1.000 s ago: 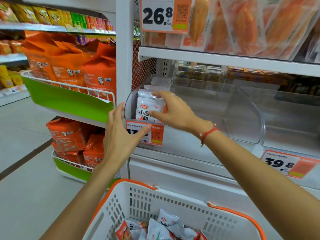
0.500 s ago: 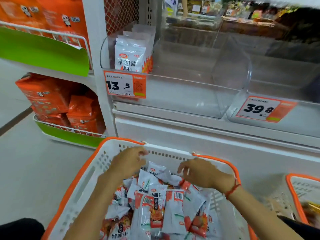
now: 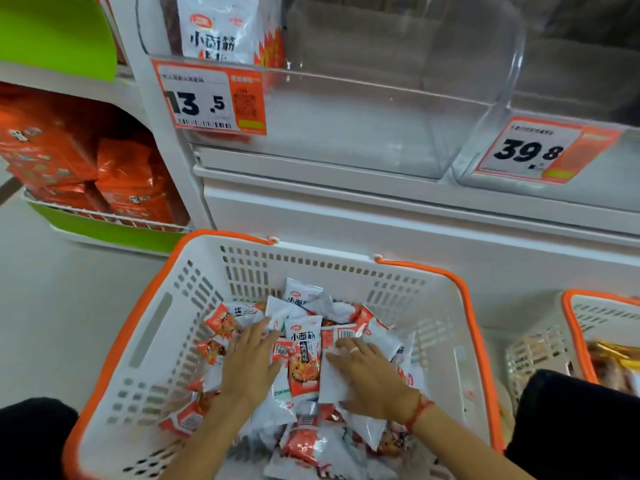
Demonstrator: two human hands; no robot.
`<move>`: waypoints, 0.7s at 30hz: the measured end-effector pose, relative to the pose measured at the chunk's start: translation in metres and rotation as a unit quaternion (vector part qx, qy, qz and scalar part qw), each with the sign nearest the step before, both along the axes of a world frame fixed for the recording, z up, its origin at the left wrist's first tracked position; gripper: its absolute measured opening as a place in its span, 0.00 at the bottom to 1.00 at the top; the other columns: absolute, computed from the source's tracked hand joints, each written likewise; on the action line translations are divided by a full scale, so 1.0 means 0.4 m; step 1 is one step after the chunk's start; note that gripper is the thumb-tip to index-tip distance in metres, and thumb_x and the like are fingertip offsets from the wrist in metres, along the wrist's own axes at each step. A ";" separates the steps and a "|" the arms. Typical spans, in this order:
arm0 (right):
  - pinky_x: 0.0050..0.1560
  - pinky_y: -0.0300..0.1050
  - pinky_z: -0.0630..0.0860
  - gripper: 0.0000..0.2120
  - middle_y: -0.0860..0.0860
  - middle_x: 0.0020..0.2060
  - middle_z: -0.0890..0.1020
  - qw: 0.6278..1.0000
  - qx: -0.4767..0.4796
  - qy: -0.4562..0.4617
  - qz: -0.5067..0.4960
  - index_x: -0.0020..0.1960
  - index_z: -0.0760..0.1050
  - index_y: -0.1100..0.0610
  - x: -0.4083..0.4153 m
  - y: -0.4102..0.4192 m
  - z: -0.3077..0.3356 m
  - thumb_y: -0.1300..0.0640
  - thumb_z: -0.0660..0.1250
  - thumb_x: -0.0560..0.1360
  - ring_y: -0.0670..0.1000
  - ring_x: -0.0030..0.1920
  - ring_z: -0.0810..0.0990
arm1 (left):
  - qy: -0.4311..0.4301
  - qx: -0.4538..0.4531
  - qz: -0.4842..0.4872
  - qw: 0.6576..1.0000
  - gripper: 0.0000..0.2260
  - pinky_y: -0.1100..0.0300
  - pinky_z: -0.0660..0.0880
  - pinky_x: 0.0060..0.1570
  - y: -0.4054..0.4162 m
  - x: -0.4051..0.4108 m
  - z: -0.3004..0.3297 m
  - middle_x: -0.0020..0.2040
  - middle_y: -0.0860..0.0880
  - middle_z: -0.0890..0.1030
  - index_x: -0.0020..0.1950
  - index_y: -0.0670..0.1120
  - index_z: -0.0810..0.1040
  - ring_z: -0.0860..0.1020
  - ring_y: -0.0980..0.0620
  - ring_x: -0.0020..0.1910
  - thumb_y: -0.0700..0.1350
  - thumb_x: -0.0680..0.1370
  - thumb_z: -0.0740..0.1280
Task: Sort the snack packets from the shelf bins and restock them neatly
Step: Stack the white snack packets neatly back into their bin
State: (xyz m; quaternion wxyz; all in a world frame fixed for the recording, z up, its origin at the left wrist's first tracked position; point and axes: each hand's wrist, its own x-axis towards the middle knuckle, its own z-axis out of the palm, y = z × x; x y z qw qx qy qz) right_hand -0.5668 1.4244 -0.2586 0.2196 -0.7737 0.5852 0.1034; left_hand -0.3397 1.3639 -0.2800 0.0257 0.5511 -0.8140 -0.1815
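Left hand & right hand, fingers flat, press white-orange snack packets in white orange-rimmed plastic basket.

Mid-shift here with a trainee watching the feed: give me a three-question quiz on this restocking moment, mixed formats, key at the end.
1. True or false: both hands rest on the snack packets inside the white basket.
2. Which price tag sits on the clear bin that already holds upright packets? A) 13.5 B) 39.8 C) 26.8
3. Fill in: the wrist with the red string bracelet belongs to the ___ hand.

Key
1. True: the left hand and right hand both lie fingers spread on the pile.
2. A: the 13.5 tag hangs below the standing packets; the 39.8 tag fronts the neighbouring bin.
3. right
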 end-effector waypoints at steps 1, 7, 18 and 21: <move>0.71 0.49 0.61 0.34 0.54 0.72 0.66 0.999 -0.006 -0.035 -0.014 0.75 0.63 0.52 -0.004 -0.011 0.015 0.44 0.69 0.73 0.56 0.72 0.63 | 0.001 0.009 0.000 1.000 0.23 0.48 0.58 0.73 -0.006 -0.008 0.011 0.77 0.50 0.60 0.73 0.52 0.69 0.58 0.47 0.76 0.51 0.79 0.66; 0.38 0.46 0.73 0.13 0.52 0.38 0.82 0.938 -0.027 -0.288 -0.190 0.48 0.80 0.54 -0.066 -0.108 0.191 0.47 0.62 0.79 0.53 0.36 0.78 | 0.222 0.315 -0.060 0.921 0.35 0.63 0.61 0.68 -0.090 -0.061 0.174 0.72 0.58 0.63 0.74 0.54 0.65 0.62 0.58 0.71 0.43 0.71 0.76; 0.35 0.38 0.77 0.12 0.54 0.41 0.85 0.773 -0.024 -0.509 -0.377 0.51 0.81 0.58 0.025 -0.169 0.234 0.52 0.63 0.80 0.49 0.36 0.83 | 0.415 0.254 0.114 0.866 0.23 0.66 0.73 0.47 -0.081 -0.023 0.259 0.47 0.53 0.84 0.54 0.43 0.81 0.82 0.54 0.46 0.61 0.72 0.66; 0.46 0.47 0.79 0.13 0.57 0.45 0.82 0.876 0.051 -0.325 -0.353 0.53 0.78 0.62 0.069 -0.129 0.071 0.54 0.61 0.81 0.47 0.38 0.76 | 0.432 0.197 0.217 0.853 0.19 0.67 0.70 0.41 -0.079 0.018 0.237 0.43 0.50 0.81 0.55 0.40 0.80 0.78 0.54 0.41 0.55 0.76 0.66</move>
